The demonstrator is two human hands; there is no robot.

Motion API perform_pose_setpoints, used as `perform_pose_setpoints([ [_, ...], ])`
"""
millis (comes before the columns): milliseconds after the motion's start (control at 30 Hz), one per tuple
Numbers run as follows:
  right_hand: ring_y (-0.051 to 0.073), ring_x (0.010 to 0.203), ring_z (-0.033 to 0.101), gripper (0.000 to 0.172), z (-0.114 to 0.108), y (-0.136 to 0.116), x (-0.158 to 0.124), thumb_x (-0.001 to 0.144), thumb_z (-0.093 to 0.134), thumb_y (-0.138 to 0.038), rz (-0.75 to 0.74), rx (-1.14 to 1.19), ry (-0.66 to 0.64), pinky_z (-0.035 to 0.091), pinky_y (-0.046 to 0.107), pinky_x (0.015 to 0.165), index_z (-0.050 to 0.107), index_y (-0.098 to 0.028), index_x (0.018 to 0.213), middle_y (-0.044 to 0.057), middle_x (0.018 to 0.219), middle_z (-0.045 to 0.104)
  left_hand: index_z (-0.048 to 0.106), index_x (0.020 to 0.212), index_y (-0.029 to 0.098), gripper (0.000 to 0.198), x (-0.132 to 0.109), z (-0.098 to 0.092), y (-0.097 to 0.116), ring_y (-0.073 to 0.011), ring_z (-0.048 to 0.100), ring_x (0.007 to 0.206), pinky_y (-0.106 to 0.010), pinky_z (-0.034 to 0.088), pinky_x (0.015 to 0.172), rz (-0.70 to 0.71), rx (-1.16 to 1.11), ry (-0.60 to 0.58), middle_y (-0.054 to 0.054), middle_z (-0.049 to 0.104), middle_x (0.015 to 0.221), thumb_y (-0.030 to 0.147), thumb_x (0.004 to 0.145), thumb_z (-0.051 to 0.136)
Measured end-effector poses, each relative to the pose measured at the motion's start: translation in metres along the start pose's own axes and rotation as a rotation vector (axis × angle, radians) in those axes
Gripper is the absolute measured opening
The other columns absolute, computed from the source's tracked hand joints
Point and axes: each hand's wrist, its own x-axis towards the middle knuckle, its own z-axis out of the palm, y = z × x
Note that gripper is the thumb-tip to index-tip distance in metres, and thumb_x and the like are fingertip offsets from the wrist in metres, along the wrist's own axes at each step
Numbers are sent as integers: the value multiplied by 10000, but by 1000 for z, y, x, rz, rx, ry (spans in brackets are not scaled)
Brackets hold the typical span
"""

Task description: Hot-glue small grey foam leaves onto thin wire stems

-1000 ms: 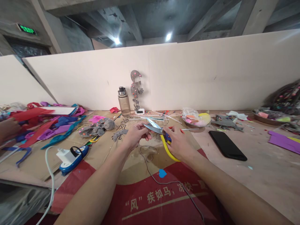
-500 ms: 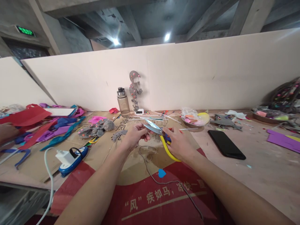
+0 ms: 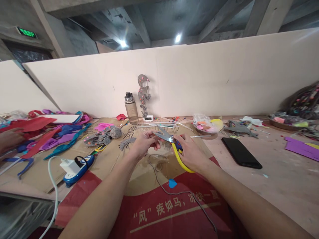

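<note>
Yellow-handled scissors (image 3: 166, 136) above the desk (image 3: 274, 181), clamped in the right hand (image 3: 190, 153). The blades run toward 10 o'clock to the left hand (image 3: 144, 144), whose fingertips are pinched together at the tips; what they pinch is too small to tell.

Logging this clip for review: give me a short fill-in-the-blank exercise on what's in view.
The right hand holds scissors with ____ handles.
The left hand sits by the tips of the scissors' ____.
The phone lying on the table is ____.
Missing words: yellow; blades; black.
</note>
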Motion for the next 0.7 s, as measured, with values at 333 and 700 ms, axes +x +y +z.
perform_pose_setpoints([
  [333,199,899,574,376,1,-1,-1,884,520,-269,7,-40,-25,461,308,790,538,-225,1257,88,1052,535,659,806,138,301,2,-1,0,-96,580,503,-210,439,482,8,41,-31,-19,657,665,404,719,771],
  [700,197,891,580,385,2,0,-2,891,531,-276,-1,-55,-20,454,303,797,529,-241,1274,87,1059,544,664,797,143,341,1,1,-1,-123,596,511,-232,453,500,7,44,-19,-15,640,596,435,682,795],
])
